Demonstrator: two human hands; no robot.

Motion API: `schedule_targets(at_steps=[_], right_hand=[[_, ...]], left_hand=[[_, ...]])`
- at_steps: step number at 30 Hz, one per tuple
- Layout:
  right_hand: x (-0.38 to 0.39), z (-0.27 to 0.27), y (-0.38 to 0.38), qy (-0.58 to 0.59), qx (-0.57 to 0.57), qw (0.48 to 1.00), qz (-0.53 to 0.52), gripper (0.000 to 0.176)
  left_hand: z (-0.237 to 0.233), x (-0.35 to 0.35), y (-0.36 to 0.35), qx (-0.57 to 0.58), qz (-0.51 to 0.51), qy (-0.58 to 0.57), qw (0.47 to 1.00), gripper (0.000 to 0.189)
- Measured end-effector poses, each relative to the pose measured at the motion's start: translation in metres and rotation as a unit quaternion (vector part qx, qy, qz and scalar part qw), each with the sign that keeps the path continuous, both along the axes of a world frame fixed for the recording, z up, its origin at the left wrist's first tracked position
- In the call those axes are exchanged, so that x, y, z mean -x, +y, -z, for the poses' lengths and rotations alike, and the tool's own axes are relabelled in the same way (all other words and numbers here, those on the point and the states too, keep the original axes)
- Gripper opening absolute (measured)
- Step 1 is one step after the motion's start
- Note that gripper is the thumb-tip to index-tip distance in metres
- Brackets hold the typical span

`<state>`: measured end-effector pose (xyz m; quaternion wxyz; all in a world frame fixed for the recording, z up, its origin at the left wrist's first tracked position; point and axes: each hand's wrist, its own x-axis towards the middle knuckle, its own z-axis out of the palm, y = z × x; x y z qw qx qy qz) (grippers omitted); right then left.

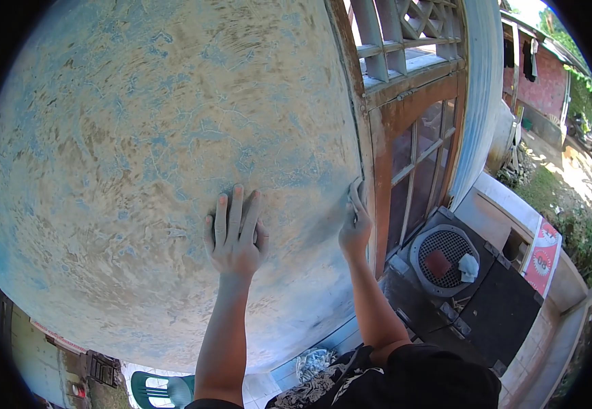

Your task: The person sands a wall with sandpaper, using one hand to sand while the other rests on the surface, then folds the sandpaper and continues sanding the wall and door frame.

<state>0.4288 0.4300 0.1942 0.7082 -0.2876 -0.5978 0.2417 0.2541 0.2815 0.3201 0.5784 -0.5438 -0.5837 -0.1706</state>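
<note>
A large wall (139,136) with patchy blue and beige, scuffed paint fills most of the view. My left hand (236,235) rests on it palm down, its dusty fingers stretched out and slightly apart. Close to the wall's right edge, my right hand (356,225) is against the surface with bent fingers held together. Whatever may lie under those fingers is hidden. Just right of that hand runs the brown wooden window frame (379,170). Dark, smudged paint shows on the wall around and below the right hand.
Below the window stands a dark bench (493,307) with a round speaker (449,255) bearing a reddish pad (437,263) and a white crumpled cloth (469,268). A green plastic chair (147,392) and a plastic bag (313,365) are low down. A red banner (542,259) hangs right.
</note>
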Motion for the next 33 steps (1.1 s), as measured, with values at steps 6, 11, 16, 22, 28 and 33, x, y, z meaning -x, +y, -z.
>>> schedule_targets(at_steps=[6, 11, 16, 22, 28, 33], right_hand=[[0.015, -0.029, -0.032, -0.016, -0.042, 0.998, -0.036, 0.042], [0.012, 0.000, -0.017, -0.008, -0.052, 0.995, -0.082, 0.043], [0.020, -0.014, -0.006, 0.079, 0.036, 0.996, 0.019, 0.042], [0.039, -0.011, -0.050, -0.109, -0.134, 0.976, -0.130, 0.042], [0.024, 0.016, -0.004, 0.123, 0.046, 0.991, 0.004, 0.041], [0.049, -0.026, -0.043, 0.100, -0.007, 0.995, 0.021, 0.039]], left_hand=[[0.002, -0.004, 0.002, 0.004, -0.046, 0.020, 0.999, 0.049], [-0.024, 0.001, -0.010, 0.065, -0.054, 0.047, 0.995, 0.053], [-0.094, 0.010, -0.018, 0.205, -0.010, 0.146, 0.968, 0.059], [-0.137, -0.009, 0.004, 0.222, 0.000, 0.187, 0.957, 0.065], [-0.133, -0.005, 0.005, 0.206, 0.004, 0.175, 0.963, 0.065], [-0.125, -0.007, 0.004, 0.211, -0.002, 0.160, 0.964, 0.066]])
